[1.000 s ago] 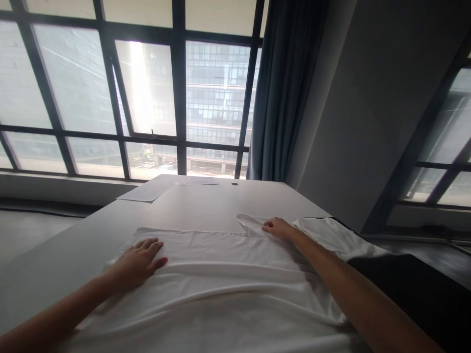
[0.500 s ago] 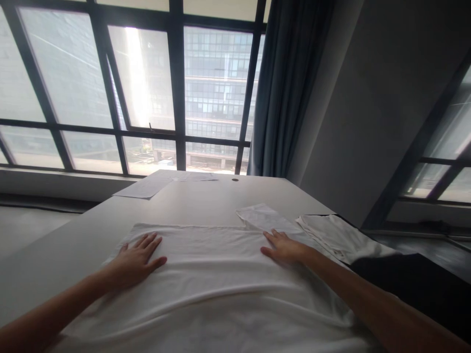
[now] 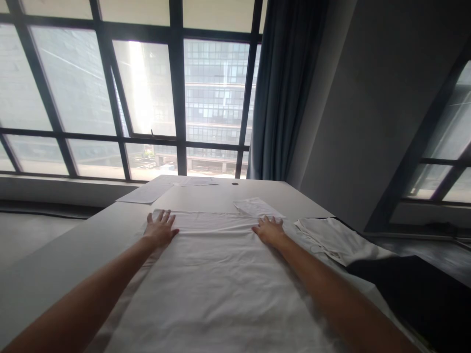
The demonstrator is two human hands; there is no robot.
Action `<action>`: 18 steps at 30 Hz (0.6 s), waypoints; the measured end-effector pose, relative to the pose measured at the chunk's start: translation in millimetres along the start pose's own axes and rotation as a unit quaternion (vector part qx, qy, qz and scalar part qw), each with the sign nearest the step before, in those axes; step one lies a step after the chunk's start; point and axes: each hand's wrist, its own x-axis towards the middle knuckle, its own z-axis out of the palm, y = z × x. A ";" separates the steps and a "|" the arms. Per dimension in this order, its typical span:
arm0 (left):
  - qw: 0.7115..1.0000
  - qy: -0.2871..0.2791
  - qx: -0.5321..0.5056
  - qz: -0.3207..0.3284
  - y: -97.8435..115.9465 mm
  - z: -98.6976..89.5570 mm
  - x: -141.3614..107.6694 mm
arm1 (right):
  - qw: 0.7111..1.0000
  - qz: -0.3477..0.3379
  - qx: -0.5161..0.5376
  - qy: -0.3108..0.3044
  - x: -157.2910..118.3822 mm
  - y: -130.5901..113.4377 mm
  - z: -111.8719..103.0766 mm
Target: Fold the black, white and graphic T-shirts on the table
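A large white cloth (image 3: 217, 274) lies spread over the near part of the white table (image 3: 91, 240), with light creases across it. My left hand (image 3: 161, 230) rests flat on the cloth's far left corner, fingers spread. Near the far right corner, my right hand (image 3: 269, 230) presses on the cloth, its fingers apart too. A smaller white piece of fabric (image 3: 253, 206) lies just beyond my right hand, partly beside the large cloth's far edge.
Sheets of paper (image 3: 147, 192) lie at the table's far left. A crumpled white cloth (image 3: 342, 240) and a black cloth (image 3: 415, 289) are on the right. Behind the table are a window (image 3: 217, 93) and a dark curtain (image 3: 283, 98).
Both hands have moved forward, the left also to the right. The large cloth reaches farther away, and its broad folds near me have flattened.
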 end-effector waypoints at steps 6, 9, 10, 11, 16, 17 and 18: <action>0.993 -0.043 -0.098 0.052 -19.3 30.5 -73.1 | 0.997 0.020 0.046 -0.059 -70.2 51.3 27.8; 0.992 -0.048 -0.108 0.032 -38.2 38.9 -83.3 | 0.999 0.015 0.041 -0.032 -80.1 65.8 37.0; 0.992 -0.049 -0.109 0.029 -40.3 37.5 -80.8 | 0.999 0.011 0.040 -0.027 -77.6 65.9 36.2; 0.992 -0.051 -0.109 0.025 -40.1 34.6 -76.7 | 0.999 0.009 0.040 -0.026 -73.3 64.3 34.0; 0.993 -0.058 -0.106 0.014 -28.2 17.3 -65.7 | 0.999 0.010 0.050 -0.010 -60.8 51.2 22.0; 0.993 -0.057 -0.106 0.017 -28.6 16.5 -69.6 | 0.999 0.009 0.044 0.002 -65.5 50.7 22.6; 0.992 -0.056 -0.108 0.023 -30.8 17.0 -75.6 | 0.999 0.005 0.035 0.014 -72.9 51.2 24.3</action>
